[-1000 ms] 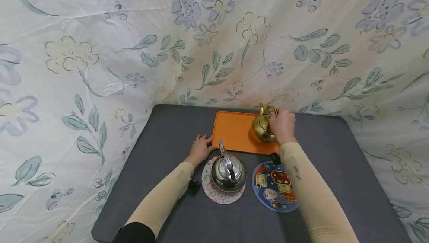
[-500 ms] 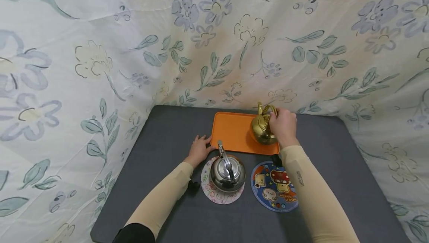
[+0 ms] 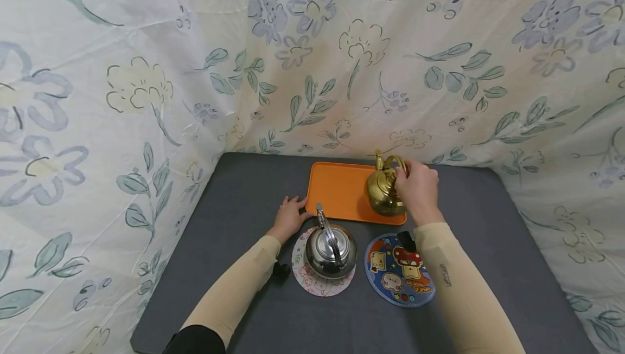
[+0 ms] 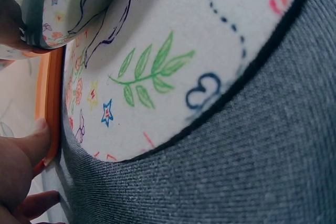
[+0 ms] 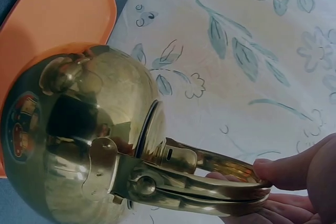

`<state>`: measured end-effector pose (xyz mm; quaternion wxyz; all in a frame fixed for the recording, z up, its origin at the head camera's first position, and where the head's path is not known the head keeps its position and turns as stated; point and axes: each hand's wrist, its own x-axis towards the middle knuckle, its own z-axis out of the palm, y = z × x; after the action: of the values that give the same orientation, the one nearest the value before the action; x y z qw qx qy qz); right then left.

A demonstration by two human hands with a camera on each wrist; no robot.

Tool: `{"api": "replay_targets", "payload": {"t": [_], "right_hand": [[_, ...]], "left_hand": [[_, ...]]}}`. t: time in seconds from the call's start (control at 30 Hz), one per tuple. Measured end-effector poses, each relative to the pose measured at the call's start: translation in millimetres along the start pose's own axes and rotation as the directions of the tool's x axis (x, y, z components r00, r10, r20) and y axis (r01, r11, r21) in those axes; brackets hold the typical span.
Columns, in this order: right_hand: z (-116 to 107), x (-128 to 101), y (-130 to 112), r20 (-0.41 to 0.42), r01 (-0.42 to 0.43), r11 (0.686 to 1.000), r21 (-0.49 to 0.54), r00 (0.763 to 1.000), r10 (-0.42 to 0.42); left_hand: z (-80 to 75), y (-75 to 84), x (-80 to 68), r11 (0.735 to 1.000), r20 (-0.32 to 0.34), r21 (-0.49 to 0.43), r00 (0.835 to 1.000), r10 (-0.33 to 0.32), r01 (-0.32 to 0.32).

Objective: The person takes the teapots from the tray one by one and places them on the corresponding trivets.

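Observation:
A gold kettle (image 3: 383, 192) is over the right end of an orange tray (image 3: 337, 191) on the dark grey table. My right hand (image 3: 416, 188) grips its handle (image 5: 220, 179), fingers curled round it. In the right wrist view the kettle (image 5: 79, 135) looks raised off the tray (image 5: 58, 14). My left hand (image 3: 289, 216) rests flat on the table, fingers straight, touching the tray's near left corner (image 4: 50, 98). A silver kettle (image 3: 331, 248) stands on a white floral round mat (image 3: 305, 278) just right of that hand.
A blue cartoon round mat (image 3: 397, 272) lies bare under my right forearm. The grey table (image 3: 244, 191) is walled on three sides by a floral sheet (image 3: 312, 61). The white mat (image 4: 173, 51) fills the left wrist view.
The right hand has lifted the gold kettle slightly and shifted it toward me and right. The left hand and silver kettle have stayed put.

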<state>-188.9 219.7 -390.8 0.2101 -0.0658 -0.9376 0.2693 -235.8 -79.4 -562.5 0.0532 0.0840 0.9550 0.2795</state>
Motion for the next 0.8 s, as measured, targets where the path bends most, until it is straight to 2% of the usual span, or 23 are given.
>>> {"api": "replay_targets", "payload": {"t": [0.33,0.57,0.8], "right_hand": [[-14.4,-18.3,-2.7,-0.05,0.046,0.999,0.003,0.998,-0.045],[-19.6,-31.0,-4.0,-0.047,0.073,0.997,0.01,0.996,-0.073],[-23.5,-45.5,-1.1,-0.085,0.088,0.996,0.017,0.993,-0.086]], "left_hand": [[-2.1,2.1,-3.0,1.0,0.006,0.009,1.0,-0.001,0.001],[0.4,-0.9,-3.0,0.999,-0.001,0.042,1.0,0.006,-0.006],[-3.8,1.9,-4.9,1.0,0.009,0.027,1.0,-0.006,0.005]]}}
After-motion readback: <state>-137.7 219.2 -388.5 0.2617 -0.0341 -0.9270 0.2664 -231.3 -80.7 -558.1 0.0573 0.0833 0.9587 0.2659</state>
